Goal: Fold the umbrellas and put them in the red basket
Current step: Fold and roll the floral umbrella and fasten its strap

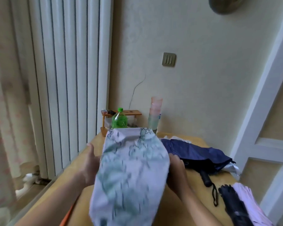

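Note:
A lilac umbrella with a green print, its canopy loose and blurred, is held up over the wooden table between both hands. My left hand lies against its left side with the thumb straight and off the fabric. My right hand grips its right side, fingers curling into the cloth. A navy umbrella lies collapsed but loose on the table to the right, black handle toward me. A black and pink umbrella lies at the bottom right. An orange-red edge shows below the lilac umbrella; what it belongs to is hidden.
At the table's far end stand a green bottle, a small wooden rack and a stack of cups. A white radiator runs along the left, a white door frame along the right.

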